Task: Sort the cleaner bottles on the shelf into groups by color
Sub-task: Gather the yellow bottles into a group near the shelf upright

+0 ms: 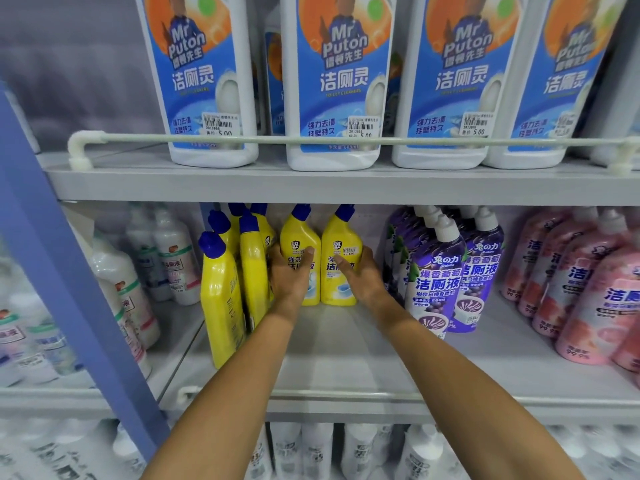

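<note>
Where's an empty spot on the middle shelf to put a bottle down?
The bare shelf floor in front, between the yellow bottles on the left and the purple bottles on the right, is free, though both arms cross it. The upper shelf's left end, beside the white bottles, is bare too. The pink bottles pack the right side tightly.

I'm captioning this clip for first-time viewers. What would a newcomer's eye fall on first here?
Two bare arms reach into the middle shelf, where the left hand grips one yellow bottle and the right hand its yellow neighbour, both blue-capped. Above, large white bottles with blue and orange labels line the upper shelf. Right of the hands stand purple bottles, then pink bottles at the far right.
</note>
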Tool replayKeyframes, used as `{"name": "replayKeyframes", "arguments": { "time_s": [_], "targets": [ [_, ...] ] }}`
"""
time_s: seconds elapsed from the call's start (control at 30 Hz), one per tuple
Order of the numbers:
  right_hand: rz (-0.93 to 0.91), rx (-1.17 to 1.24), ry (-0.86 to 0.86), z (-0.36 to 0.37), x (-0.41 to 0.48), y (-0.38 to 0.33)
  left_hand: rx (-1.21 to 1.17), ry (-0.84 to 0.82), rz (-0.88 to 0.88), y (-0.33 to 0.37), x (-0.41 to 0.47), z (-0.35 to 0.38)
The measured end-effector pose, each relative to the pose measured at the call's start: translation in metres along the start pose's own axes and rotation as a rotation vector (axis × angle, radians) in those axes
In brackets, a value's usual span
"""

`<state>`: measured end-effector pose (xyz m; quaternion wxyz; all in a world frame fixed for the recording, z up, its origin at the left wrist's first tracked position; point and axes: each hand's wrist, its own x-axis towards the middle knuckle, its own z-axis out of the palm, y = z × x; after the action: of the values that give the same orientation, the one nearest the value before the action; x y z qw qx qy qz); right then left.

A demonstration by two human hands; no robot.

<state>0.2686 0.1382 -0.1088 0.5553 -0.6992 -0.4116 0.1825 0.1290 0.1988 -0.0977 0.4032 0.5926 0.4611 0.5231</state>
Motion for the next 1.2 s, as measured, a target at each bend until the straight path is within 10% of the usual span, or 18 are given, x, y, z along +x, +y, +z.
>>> {"name": "replayKeyframes", "arguments": {
  "time_s": [0.4,0.9,1.07,1.2],
  "targets": [
    [0.016,-0.081,-0.012,-0.004,-0.003,0.008,-0.187,-0.202,0.102,0.062,-0.044,-0.056],
    [0.001,-0.005,0.016,-0.006,-0.028,-0.007,0.108,0.397,0.498,0.054,-0.084,-0.160],
    [-0.075,-0.039,0.156,-0.008,-0.042,-0.022,0.041,0.305,-0.013,0.011,-0.058,-0.165],
    [-0.178,-0.062,0.225,-0.003,-0.058,-0.048,-0.004,0.154,-0.019,0.008,-0.073,-0.154]
  ]
}}
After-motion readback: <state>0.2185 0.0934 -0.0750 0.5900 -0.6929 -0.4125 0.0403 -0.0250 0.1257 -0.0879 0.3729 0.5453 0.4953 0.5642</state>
